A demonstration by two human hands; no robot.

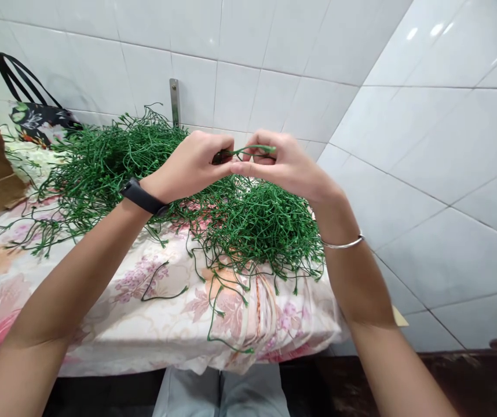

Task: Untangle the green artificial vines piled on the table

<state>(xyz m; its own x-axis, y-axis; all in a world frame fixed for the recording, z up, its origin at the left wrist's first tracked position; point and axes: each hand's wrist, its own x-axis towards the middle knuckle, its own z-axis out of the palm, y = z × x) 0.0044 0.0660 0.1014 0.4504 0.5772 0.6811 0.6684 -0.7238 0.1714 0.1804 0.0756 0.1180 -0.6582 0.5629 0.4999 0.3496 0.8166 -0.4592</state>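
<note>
green stem (255, 149) between curled hands (194, 159) (292, 159)

Tablecloth (113, 318): smooth, faint sheen.
Green stems (270, 226) on the tablecloth: plastic-looking, slightly glossy.
Wall tiles (237, 92) behind the tablecloth: smooth, glossy.
Wristband (142, 197) over the tablecloth: matt, rubbery.
Bangle (342, 245) by the tablecloth's right edge: shiny metal.

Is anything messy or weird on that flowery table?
A bit messy: one green stem lies alone on the flowered tablecloth, and another green stem lies near its front edge. They look stray because most others sit in the green heaps behind.
</note>
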